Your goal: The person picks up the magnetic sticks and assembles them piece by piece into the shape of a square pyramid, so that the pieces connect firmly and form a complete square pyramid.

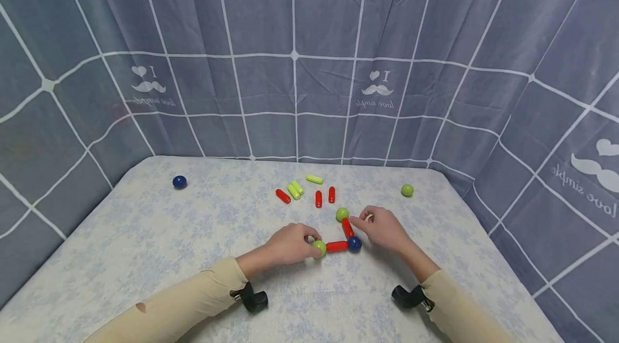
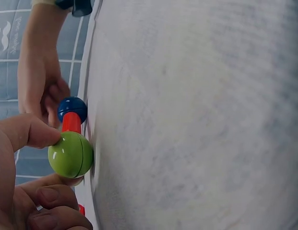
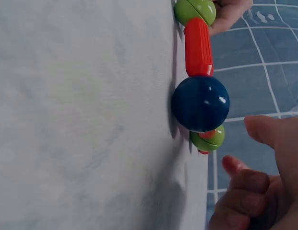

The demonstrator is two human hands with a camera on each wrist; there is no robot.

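Note:
On the table, two red rods and three balls form an L. My left hand (image 1: 293, 243) pinches the green ball (image 2: 71, 155) at one end between thumb and forefinger. From that ball a red rod (image 1: 337, 246) runs to the blue ball (image 3: 200, 104) at the corner. A second red rod (image 1: 347, 228) leads from there to another green ball (image 1: 342, 214). Beside this second rod is my right hand (image 1: 384, 228). In the right wrist view its thumb and forefinger stand apart with nothing between them, and the other fingers are loosely curled.
Behind the L lie loose red rods (image 1: 318, 199) and several yellow-green rods (image 1: 314, 178). A loose blue ball (image 1: 180, 182) sits at the far left of the table, a loose green ball (image 1: 407, 190) at the far right. A grey checked curtain (image 1: 261, 85) hangs around the table.

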